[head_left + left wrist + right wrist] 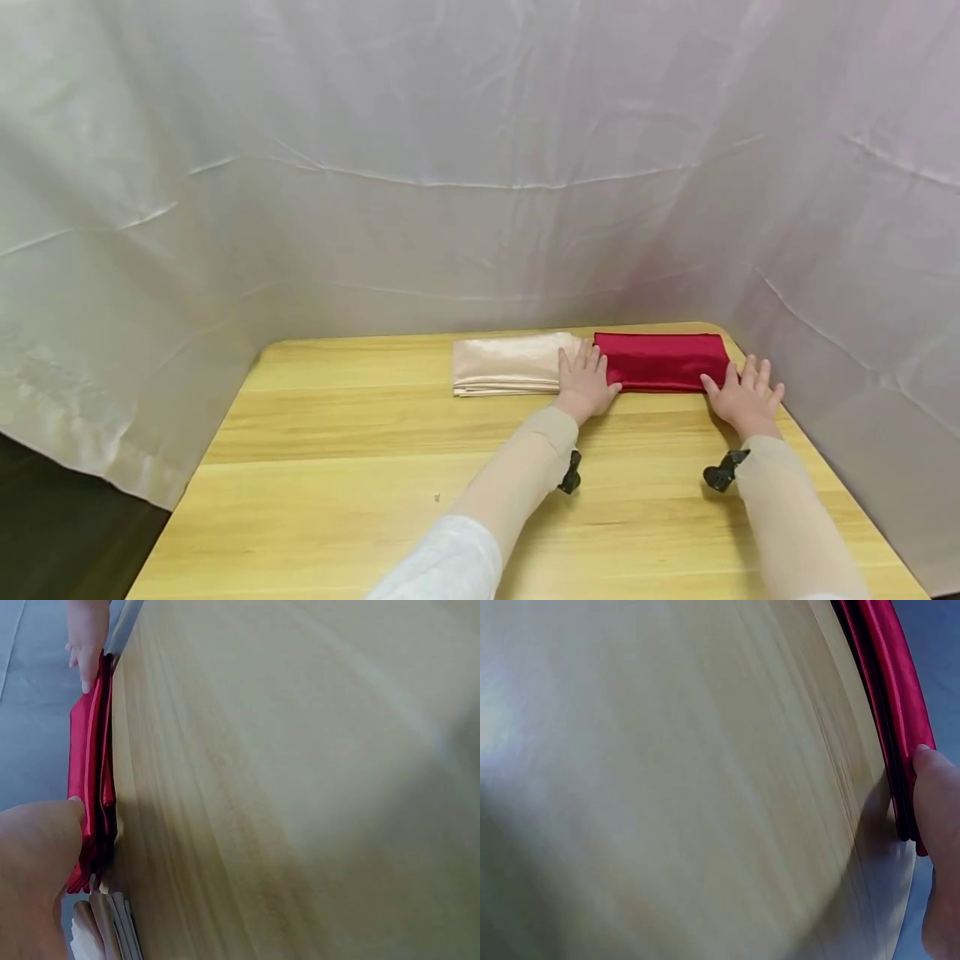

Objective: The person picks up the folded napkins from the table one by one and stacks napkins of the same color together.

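A folded red satin cloth (662, 360) lies at the far right of the wooden table (360, 467), with a folded beige satin cloth (506, 363) touching its left end. My left hand (586, 379) rests flat, fingers straight, over the seam between the two cloths, its thumb on the red one's near left corner. My right hand (744, 393) lies flat with spread fingers at the red cloth's near right corner. In the left wrist view the thumb (45, 847) presses the red cloth's (90, 780) folded edge. In the right wrist view a fingertip (936, 795) touches the red folds (889, 682).
A white fabric backdrop (480, 167) hangs close behind and around the table, right against the cloths at the back and right. Small black wrist cameras (723, 471) sit on both forearms. The table's front and left parts show bare wood.
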